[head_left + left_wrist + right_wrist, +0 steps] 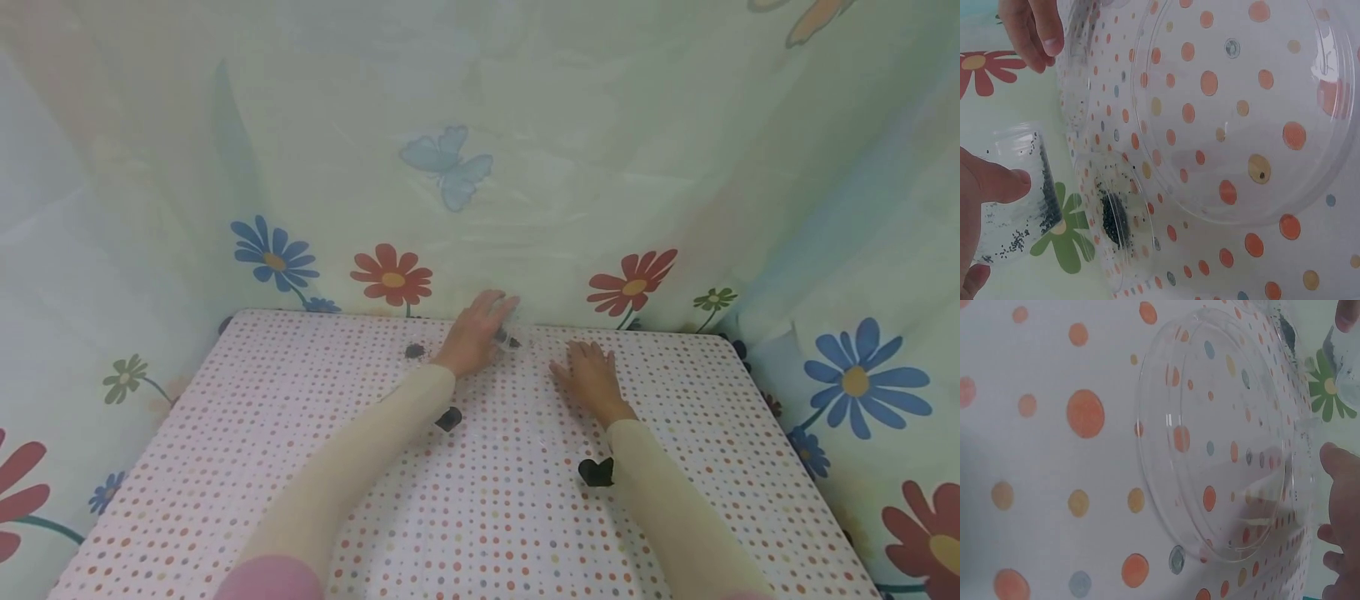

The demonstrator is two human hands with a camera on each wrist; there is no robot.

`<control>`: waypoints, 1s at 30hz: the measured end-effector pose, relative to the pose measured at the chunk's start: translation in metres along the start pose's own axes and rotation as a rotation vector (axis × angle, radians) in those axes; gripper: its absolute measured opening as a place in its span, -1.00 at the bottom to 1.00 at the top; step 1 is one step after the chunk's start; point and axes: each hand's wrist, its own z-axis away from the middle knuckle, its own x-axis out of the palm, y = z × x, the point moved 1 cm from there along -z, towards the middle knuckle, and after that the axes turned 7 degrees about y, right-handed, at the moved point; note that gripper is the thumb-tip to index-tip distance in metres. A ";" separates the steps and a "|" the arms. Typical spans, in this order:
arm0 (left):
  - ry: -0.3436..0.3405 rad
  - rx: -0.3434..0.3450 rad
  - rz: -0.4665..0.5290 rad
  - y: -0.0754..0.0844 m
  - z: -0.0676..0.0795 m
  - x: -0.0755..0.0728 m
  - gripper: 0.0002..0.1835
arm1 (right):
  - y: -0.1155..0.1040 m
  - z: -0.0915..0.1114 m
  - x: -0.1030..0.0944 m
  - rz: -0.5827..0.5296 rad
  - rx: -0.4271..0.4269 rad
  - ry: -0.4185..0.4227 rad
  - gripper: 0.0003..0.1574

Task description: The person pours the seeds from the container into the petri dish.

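My left hand (476, 337) grips a clear plastic cup (1029, 187) at the back of the table, its thumb along the near side. Small black grains (1050, 194) cling to the cup's wall and gather along one side; the cup looks tilted. Just left of that hand, a shallow clear dish (1082, 219) holds a heap of black grains (1115, 222). My right hand (592, 379) reaches to the back with fingers spread, beside another shallow clear dish (1075, 94) with a few grains in it. Whether its fingertips touch that dish, I cannot tell.
A large round clear dish or lid (1154, 506) lies in front of the smaller dishes, with a dark speck in it. The dotted tabletop (480, 517) ends against a flowered curtain (525, 208). Dark shapes (597, 472) show beside both sleeves.
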 end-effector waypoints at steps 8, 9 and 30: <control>-0.023 -0.022 0.022 0.004 0.000 0.003 -0.06 | 0.006 -0.001 0.006 -0.014 0.013 -0.010 -0.13; -0.025 -0.024 0.025 0.005 0.000 0.003 -0.06 | 0.007 -0.001 0.007 -0.014 0.011 -0.010 -0.13; -0.032 0.007 -0.032 0.010 -0.005 0.004 -0.10 | 0.008 -0.004 0.011 -0.028 0.032 -0.029 -0.08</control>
